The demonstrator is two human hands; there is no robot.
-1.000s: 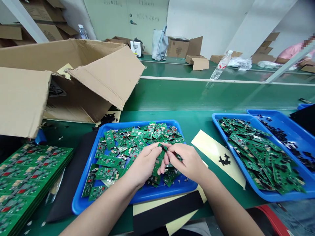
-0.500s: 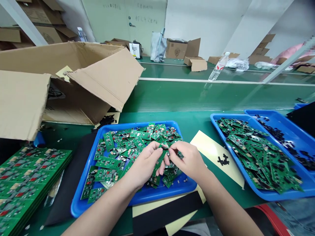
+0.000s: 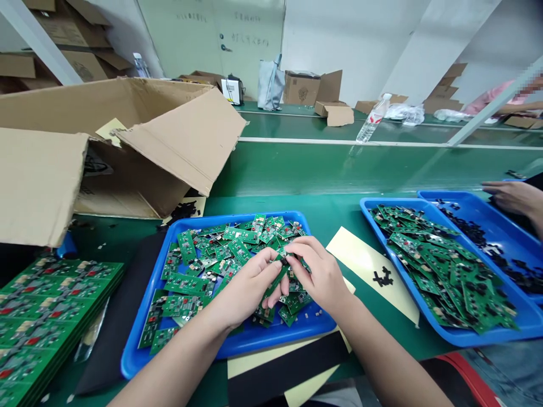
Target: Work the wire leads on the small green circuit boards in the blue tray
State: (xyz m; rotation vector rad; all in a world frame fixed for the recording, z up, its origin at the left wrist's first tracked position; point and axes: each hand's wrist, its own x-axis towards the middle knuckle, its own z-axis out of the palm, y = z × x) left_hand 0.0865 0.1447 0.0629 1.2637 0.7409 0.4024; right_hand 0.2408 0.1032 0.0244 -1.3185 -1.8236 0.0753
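Note:
My left hand (image 3: 250, 285) is closed on a narrow green circuit board (image 3: 276, 281), held tilted above a blue tray (image 3: 139, 322). At the board's upper end shows a small black piece (image 3: 284, 260), with my left thumb beside it. My right hand (image 3: 319, 272) pinches at that same end, its thumb and fingertips at the black piece. The fingers partly cover the piece, so its exact seating on the board is hidden. Loose circuit boards (image 3: 186, 282) fill the tray under both hands.
To the right, a yellowish sheet (image 3: 356, 251) carries several black pieces (image 3: 383, 277), beside a second blue tray (image 3: 458, 337) of boards. Another person's hand (image 3: 511, 198) is over a farther tray (image 3: 479, 203). Stacked board panels (image 3: 63, 305) and a large carton (image 3: 169, 141) stand left.
My right fingers have shifted slightly around the board's upper end, while my left hand keeps its hold. Another person's hand has come into view over the far right tray.

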